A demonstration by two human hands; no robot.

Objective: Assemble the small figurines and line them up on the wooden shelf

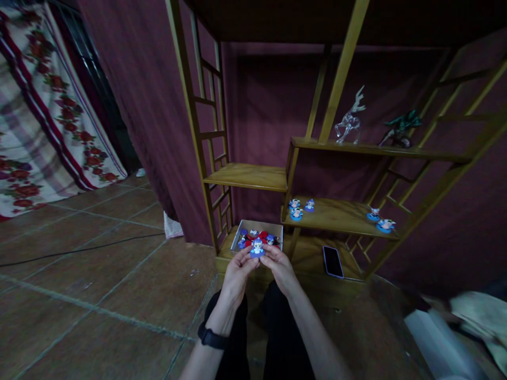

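Between my two hands I hold a small purple and white figurine (pixel 257 248) on a round purple base. My left hand (pixel 240 268) grips it from the left and my right hand (pixel 278 265) from the right, fingertips on its sides and base. Just behind it, on the bottom shelf, a shallow box (pixel 280 232) holds several more figurines in purple, red and white. On the shelf to the right, a purple figurine (pixel 309 205) stands near two blue-based figurines (pixel 296 213). Farther right on that shelf are two more blue-based figurines (pixel 385 226).
A phone (pixel 333 262) lies on the bottom shelf at right. Higher up stand a clear deer ornament (pixel 349 124) and a dark green ornament (pixel 402 128). Wooden posts (pixel 343 68) divide the shelf unit. A cable (pixel 87 248) crosses the tiled floor at left.
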